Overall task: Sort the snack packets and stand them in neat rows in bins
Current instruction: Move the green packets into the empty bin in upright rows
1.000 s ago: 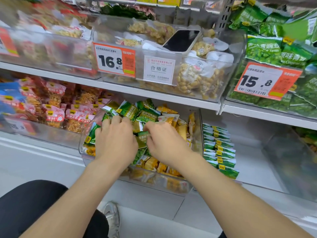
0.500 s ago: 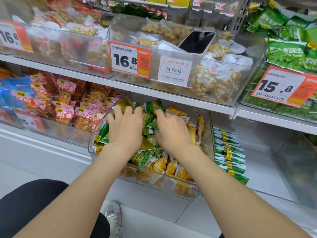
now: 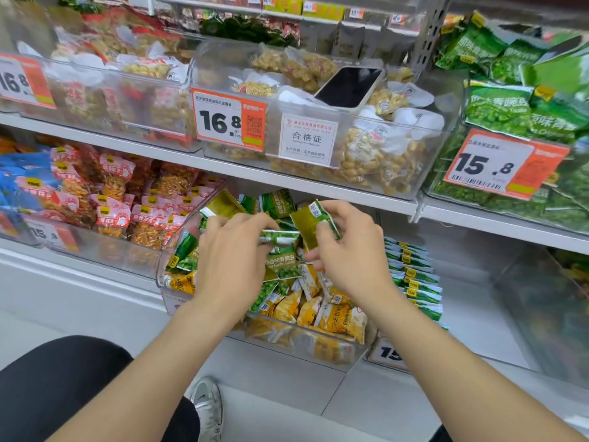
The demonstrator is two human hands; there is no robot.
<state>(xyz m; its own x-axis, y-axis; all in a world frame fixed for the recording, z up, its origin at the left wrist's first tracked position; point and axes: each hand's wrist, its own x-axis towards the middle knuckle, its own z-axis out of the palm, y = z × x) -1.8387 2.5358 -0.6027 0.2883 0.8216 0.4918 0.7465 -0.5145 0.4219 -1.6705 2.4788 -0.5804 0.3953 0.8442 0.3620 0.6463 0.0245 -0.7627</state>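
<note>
Sorting seems barely begun: one row [image 3: 414, 277] stands beside the mixed bin [image 3: 302, 354]; left hand [image 3: 231, 261] pinches a green packet [image 3: 280, 239], right hand [image 3: 352, 253] an olive packet [image 3: 314, 223].

The left hand [image 3: 232, 256] hides part of the clear bin [image 3: 169, 256]; the right forearm [image 3: 446, 362] covers half a price tag [image 3: 387, 352]; the certificate label's [image 3: 307, 138] small print is illegible.

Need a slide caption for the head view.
Left hand and right hand each grip a green packet over a clear bin of snacks.
</note>
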